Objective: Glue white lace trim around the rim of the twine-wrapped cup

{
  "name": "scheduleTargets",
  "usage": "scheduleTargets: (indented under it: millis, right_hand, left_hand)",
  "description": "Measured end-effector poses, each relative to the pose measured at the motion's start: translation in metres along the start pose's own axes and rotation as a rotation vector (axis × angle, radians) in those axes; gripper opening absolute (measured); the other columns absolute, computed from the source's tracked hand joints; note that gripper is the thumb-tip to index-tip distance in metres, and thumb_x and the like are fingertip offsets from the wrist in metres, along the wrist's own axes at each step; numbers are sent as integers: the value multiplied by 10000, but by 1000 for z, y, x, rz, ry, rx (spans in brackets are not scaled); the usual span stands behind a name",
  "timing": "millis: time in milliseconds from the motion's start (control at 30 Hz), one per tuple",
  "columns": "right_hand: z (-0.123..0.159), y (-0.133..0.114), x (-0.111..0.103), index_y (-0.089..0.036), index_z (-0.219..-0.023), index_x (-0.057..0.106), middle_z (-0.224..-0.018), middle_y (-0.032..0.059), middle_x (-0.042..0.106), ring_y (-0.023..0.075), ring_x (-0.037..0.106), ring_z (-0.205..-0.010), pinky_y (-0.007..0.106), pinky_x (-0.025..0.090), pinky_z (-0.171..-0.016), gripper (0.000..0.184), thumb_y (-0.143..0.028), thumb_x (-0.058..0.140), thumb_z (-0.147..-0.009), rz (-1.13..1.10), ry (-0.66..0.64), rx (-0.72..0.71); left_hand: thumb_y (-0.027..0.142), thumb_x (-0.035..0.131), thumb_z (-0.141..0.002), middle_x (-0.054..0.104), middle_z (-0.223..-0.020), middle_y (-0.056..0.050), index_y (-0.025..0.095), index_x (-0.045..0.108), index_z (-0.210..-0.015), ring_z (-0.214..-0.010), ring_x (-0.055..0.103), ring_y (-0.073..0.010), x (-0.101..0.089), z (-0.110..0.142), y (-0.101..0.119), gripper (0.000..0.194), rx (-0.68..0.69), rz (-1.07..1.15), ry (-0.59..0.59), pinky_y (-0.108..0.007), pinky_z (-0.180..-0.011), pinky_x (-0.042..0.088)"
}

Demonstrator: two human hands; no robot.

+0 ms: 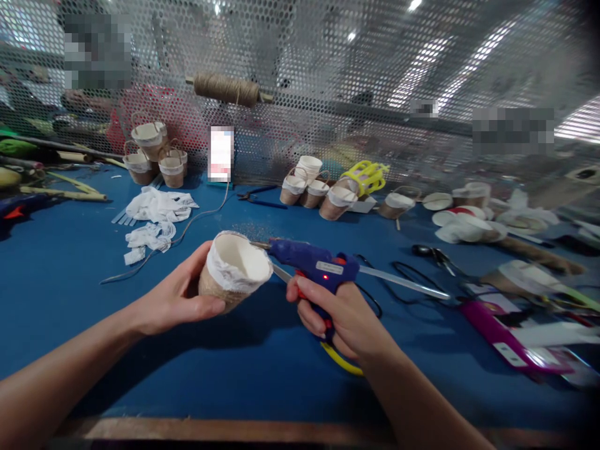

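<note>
My left hand [182, 294] is wrapped round a small cup [239, 265], brown on its side with a white fabric band at the rim. The cup leans with its mouth turned toward me and to the right. In my right hand [337, 312] is a blue hot glue gun [304, 253], fingers closed on its grip and red trigger. Its metal nozzle points left and sits at the cup's far right rim; whether it touches I cannot tell. A clear glue stick [407, 282] sticks out of the gun's back, and a small red light glows on its side. Under this hand, a yellow handle [342, 360] shows partly.
Similar cups with twine handles stand at the back left [172, 172] and back centre [337, 201]. White fabric scraps [159, 205] and a thin cord [187, 226] lie left. Pliers [262, 199], a phone [220, 153], a purple box [506, 337] and a mesh screen with a twine spool [225, 89] surround the blue table.
</note>
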State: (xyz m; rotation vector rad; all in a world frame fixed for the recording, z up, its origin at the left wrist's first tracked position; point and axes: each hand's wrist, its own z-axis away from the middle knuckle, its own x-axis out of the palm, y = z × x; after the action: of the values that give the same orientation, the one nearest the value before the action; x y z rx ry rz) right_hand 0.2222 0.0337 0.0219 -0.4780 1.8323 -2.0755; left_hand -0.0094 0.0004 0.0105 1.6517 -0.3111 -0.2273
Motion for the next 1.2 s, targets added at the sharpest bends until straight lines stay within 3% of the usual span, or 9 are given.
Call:
scheduleTargets:
  millis: [167,333,433,600,867,1033,1200]
  right_hand:
    - [2,-6,-2,-146,-682,593,-377,-56,444,69,382,-360,224,297,-385,269,-390,544,-785,387,77,-101]
    - [4,-12,-5,-158,-677,604,-377,-56,453,79,413,-367,236,340,-418,239,-368,555,-780,484,57,-91]
    - [5,-13,-9,-154,-668,606,-372,-58,447,70,402,-361,222,315,-399,227,-351,570,-776,399,5,-77]
    - [4,-10,-12,-140,-683,594,-346,-79,386,33,292,-320,182,199,-347,242,-359,569,-783,36,16,0]
    - [-3,-4,-2,-133,-646,593,-362,-88,333,15,237,-314,153,159,-319,245,-342,581,-772,-243,-47,115]
    - [-2,-2,1,-133,-647,590,-362,-84,350,16,239,-318,158,157,-326,253,-351,578,-776,-227,-45,103]
    - [0,0,1,-146,-672,575,-350,-82,361,38,287,-330,179,195,-349,254,-368,556,-794,-55,11,41]
  left_hand:
    - [356,672,-667,536,-1142,-82,196,386,-1227,-1001,520,-219,-3,-1,2,650,-8,-82,21,-285,-832,448]
    - [336,661,-679,538,-1078,-69,192,393,-1195,-912,536,-183,-5,-4,2,599,7,-181,8,-254,-767,471]
    - [319,655,-690,528,-1095,-65,205,383,-1202,-925,535,-183,-7,-4,2,591,18,-235,1,-252,-778,473]
    - [337,664,-676,538,-1100,-80,189,379,-1211,-971,535,-212,-6,-4,1,623,14,-212,17,-277,-816,468]
    - [318,687,-656,552,-1127,-102,168,369,-1237,-1028,529,-240,2,-1,0,679,41,-106,71,-326,-872,445]
    - [336,684,-654,554,-1126,-107,170,383,-1226,-1039,522,-251,3,-3,1,668,43,-104,76,-346,-882,438]
    - [343,690,-653,545,-1160,-108,178,390,-1224,-1074,508,-269,2,-3,1,666,46,-129,78,-355,-902,428]
